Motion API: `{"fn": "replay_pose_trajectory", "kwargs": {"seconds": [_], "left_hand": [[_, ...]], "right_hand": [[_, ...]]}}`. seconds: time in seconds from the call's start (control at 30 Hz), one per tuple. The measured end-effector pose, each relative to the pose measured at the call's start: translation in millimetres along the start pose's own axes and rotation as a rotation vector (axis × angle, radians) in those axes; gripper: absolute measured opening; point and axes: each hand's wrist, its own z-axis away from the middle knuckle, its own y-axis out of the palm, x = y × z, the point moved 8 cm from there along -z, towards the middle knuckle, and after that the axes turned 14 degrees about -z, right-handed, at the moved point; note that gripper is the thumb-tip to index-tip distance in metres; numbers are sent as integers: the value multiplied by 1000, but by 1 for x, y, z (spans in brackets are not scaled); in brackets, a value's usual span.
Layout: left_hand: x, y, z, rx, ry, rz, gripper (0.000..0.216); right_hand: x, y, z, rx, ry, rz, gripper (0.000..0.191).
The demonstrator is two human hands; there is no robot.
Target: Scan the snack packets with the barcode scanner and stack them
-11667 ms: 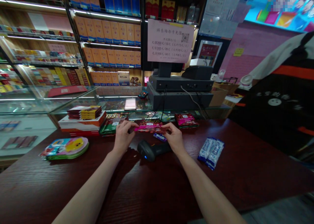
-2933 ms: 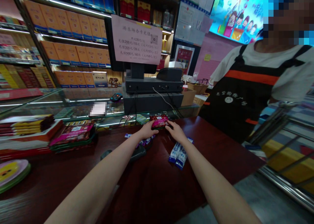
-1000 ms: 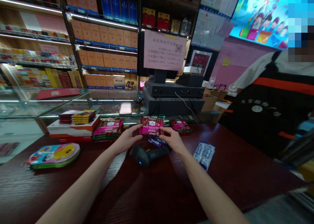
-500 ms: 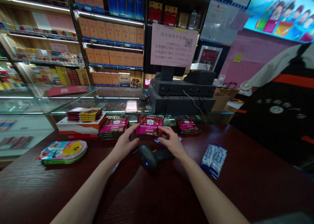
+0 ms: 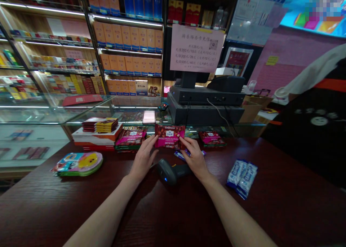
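Note:
A pink and brown hazelnut chocolate packet (image 5: pixel 169 138) stands tilted up, its printed front facing me, between my two hands. The fingers of my left hand (image 5: pixel 143 156) press on its left edge. On its right edge rest the fingertips of my right hand (image 5: pixel 195 156). Just below the packet, a dark barcode scanner (image 5: pixel 167 173) with a small blue light lies on the table between my wrists. A purple-blue wrapper (image 5: pixel 179 155) lies partly hidden behind my right hand. Similar chocolate packets are stacked at the left (image 5: pixel 131 139) and lie at the right (image 5: pixel 212 139).
Blue and white packets (image 5: pixel 242 177) lie on the dark table (image 5: pixel 173 218) at right. Colourful duck-printed packages (image 5: pixel 79 163) and boxes (image 5: pixel 94 137) stand left. Behind are a glass counter and a cash register (image 5: pixel 205 106). A person in a black apron (image 5: pixel 305 131) stands at right.
The view has shifted, so most things appear slightly farther right. Both hands stay at the chocolate packet's edges, and the packet looks slightly larger.

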Motion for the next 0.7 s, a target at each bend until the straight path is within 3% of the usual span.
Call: {"fn": "replay_pose_trajectory", "kwargs": {"seconds": [0.2,0.4,0.53,0.7], "left_hand": [[-9,-9,1,-89,65,-34,53],[-6,-10,2,-72,78,-30,51],[-11,-7,2,-8,127,-1,50],[-14,-3,0,35,83,54,38]], "right_hand": [[17,-5,1,10,-107,97,60],[21,-9,3,2,-133,120,61],[20,-19,3,-66,-130,80,48],[14,-27,3,-116,-42,10,29]]}}
